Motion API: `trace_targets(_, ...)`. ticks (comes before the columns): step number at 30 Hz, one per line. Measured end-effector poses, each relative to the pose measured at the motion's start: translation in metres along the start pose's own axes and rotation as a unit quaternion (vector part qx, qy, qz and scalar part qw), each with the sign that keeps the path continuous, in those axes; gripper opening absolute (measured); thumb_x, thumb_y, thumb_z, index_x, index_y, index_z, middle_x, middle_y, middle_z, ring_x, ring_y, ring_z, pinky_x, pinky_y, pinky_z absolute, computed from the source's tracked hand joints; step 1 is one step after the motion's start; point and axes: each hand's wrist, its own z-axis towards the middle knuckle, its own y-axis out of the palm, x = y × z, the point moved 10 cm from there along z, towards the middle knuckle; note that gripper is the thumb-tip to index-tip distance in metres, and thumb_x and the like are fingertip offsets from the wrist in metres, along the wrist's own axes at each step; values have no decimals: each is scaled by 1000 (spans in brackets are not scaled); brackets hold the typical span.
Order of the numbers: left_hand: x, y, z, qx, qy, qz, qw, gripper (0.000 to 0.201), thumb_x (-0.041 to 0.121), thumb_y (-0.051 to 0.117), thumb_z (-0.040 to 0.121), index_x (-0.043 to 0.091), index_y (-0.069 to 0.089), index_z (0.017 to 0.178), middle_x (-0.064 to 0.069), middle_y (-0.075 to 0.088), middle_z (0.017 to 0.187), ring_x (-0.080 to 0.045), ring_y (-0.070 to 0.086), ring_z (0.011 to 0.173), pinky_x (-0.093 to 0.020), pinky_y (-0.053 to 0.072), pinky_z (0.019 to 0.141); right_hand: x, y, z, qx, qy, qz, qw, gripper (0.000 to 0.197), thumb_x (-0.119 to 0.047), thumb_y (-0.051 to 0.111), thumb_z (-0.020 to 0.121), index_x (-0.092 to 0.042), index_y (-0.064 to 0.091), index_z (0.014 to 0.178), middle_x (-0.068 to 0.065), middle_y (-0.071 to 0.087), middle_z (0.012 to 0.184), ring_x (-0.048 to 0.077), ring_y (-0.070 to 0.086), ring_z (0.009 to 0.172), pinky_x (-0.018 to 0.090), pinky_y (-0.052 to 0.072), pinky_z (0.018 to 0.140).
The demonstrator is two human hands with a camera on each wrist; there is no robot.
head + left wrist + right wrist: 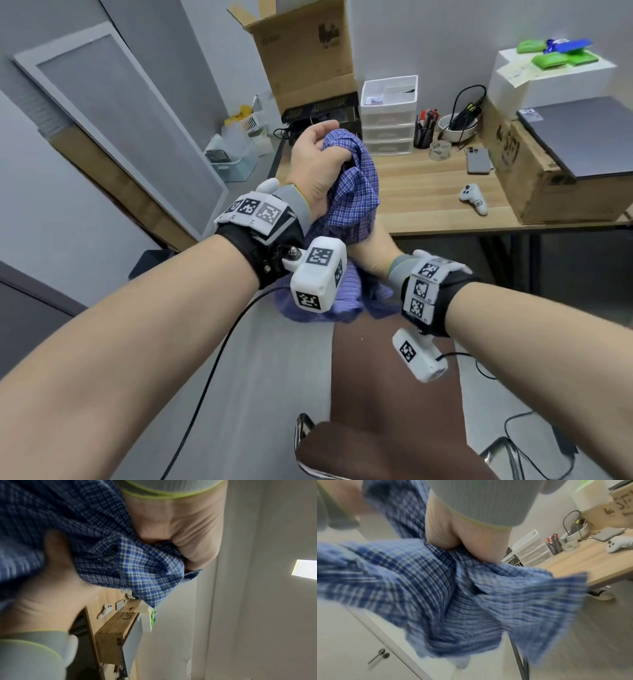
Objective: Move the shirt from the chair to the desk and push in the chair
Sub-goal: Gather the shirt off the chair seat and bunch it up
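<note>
A blue plaid shirt [352, 192] hangs bunched in the air over the left front corner of the wooden desk [428, 202]. My left hand [318, 154] grips its top, fingers curled into the cloth [137, 563]. My right hand [368, 246] grips it lower down, with the fingers buried in the fabric [447, 582]. The shirt's loose end trails down to just above the seat of the brown chair [383, 370]. The chair stands out from the desk, its backrest [376, 452] nearest me.
On the desk lie a white game controller [474, 204] and a phone [478, 160], with a pen cup [424, 132] and white drawers [388, 116] behind. A cardboard box [527, 185] bearing a laptop stands at the right. Cables run across the floor beside the chair.
</note>
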Motion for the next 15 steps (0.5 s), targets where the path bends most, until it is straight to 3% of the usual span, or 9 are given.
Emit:
trace_targets(4,13,-2,4,-35,27,24,999,44,-18,54,85,5,54,123,-6,69,86,-15,67,74,-31,61,71,13,27,-11,-23,43,-134,990,22,-19,65,92,0,70,102,7,67,97,13,55,88,29,42,81)
trace_targets(6,11,-11,5,-35,30,29,999,45,-19,55,85,6,54,122,-4,69,83,-13,67,72,-31,61,71,22,29,-15,-31,57,-138,988,18,-15,64,91,1,68,84,8,67,83,13,53,76,29,41,74)
trace_targets(7,8,-17,6,-33,29,31,999,45,-19,54,84,7,54,121,-3,69,81,-13,67,71,-31,61,70,28,26,-17,-30,69,-130,989,17,-12,64,89,-4,64,74,4,64,75,10,50,68,30,41,69)
trace_targets(9,-2,-32,11,-26,22,38,999,45,-19,54,84,8,53,120,-3,68,81,-14,66,71,-32,60,70,40,16,-18,-24,96,-111,989,33,-6,65,84,-15,46,58,-1,53,60,9,42,55,30,37,60)
trace_targets(11,-12,-45,23,-14,14,45,999,44,-18,54,85,9,53,121,-4,67,83,-15,66,72,-31,59,69,48,3,-17,-23,115,-99,988,42,-1,66,81,-13,34,57,2,45,57,15,36,54,31,31,56)
trace_targets(15,-33,-60,48,9,2,96,995,36,-16,58,85,10,59,110,-2,67,83,-3,65,62,-20,55,59,61,-24,-3,-37,114,-154,981,43,-1,67,80,-13,33,58,5,45,60,20,36,59,33,30,62)
